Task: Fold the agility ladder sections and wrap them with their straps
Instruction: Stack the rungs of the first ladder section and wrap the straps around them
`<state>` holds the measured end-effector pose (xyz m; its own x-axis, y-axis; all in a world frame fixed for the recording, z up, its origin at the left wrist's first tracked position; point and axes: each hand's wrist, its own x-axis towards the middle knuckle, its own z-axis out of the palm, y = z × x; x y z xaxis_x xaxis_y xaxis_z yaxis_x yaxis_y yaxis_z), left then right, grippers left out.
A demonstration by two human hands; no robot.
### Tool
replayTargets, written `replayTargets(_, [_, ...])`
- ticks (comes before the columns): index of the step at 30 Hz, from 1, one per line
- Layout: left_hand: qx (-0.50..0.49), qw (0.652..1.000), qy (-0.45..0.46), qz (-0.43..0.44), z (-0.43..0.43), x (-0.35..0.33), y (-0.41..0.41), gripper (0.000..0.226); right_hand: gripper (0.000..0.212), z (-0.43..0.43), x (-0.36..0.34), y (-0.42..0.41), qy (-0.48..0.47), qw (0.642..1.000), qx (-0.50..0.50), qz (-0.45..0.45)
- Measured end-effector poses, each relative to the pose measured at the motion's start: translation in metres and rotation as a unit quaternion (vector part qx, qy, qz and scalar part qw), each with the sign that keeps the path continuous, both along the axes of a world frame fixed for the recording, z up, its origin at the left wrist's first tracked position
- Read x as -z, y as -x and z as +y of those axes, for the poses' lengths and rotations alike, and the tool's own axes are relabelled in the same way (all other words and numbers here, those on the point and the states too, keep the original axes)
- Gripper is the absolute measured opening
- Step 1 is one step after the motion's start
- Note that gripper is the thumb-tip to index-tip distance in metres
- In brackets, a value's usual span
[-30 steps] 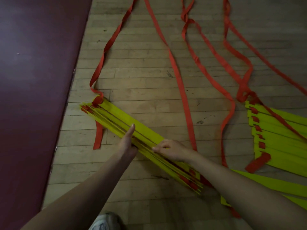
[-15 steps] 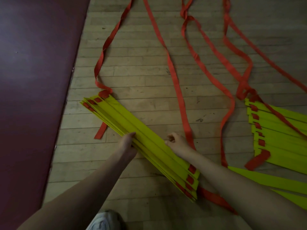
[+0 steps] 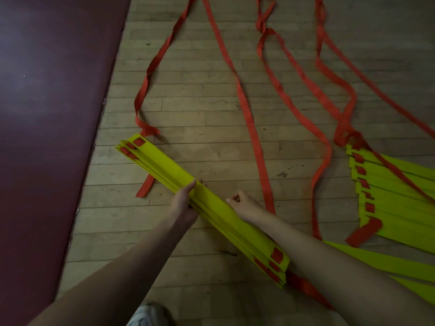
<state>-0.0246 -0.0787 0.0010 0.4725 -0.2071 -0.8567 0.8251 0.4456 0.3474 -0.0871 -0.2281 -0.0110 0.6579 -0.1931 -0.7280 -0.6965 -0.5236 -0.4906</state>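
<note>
Rungs (image 3: 164, 165) of yellow plastic are lying stacked in a diagonal bundle on the wooden floor (image 3: 211, 114), just beside a maroon mat (image 3: 47, 114). The left grip (image 3: 186, 203) is pressing its straight fingers along the bundle's near edge at mid-length. The right grip (image 3: 244, 205) is sitting curled against the far edge, and whether it is holding anything cannot be told. The slats are looking light, stiff and smooth, so they are probably prone to sliding and fanning out; squeezing both long edges at the middle seems the safest hold. Red straps (image 3: 254, 137) are trailing limp across the floor, likely to twist and snag. A second section (image 3: 395, 196) is lying fanned to the right. No container is showing.
</note>
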Motion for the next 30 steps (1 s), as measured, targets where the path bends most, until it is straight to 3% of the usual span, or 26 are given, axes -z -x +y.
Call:
replayTargets(5, [0.010,1.000,-0.006,-0.009,-0.003,-0.001,-0.001,0.016,0.052,0.003,-0.003,-0.004,-0.038,0.999,0.000,0.013])
replayTargets(8, [0.012,0.999,-0.024,-0.017,-0.002,0.001,-0.003,0.019,0.051,0.005,-0.005,-0.004,-0.042,0.999,0.019,0.019])
replayTargets(10, [0.025,0.998,-0.066,0.002,-0.002,0.001,-0.005,0.019,0.047,0.004,-0.004,-0.003,-0.038,0.999,0.020,0.015])
replayTargets(12, [0.038,0.990,-0.134,0.014,-0.001,0.004,-0.006,0.002,0.045,0.004,-0.004,-0.003,-0.036,0.999,0.018,0.016])
replayTargets(15, [0.034,0.985,-0.165,0.023,0.004,0.017,-0.001,0.039,0.038,0.009,-0.002,-0.004,-0.041,0.999,0.011,0.026])
replayTargets(17, [0.029,0.983,-0.181,0.025,0.005,0.018,0.002,0.041,0.040,0.013,-0.001,-0.004,-0.040,0.999,-0.011,0.031])
replayTargets(21, [-0.006,0.986,-0.161,0.028,0.003,0.011,0.003,0.022,0.035,0.018,-0.002,-0.001,-0.039,0.999,-0.023,0.019])
replayTargets(30, [0.032,0.993,-0.109,0.024,-0.003,0.012,0.004,0.040,0.033,0.022,0.006,-0.001,-0.013,1.000,0.006,0.005])
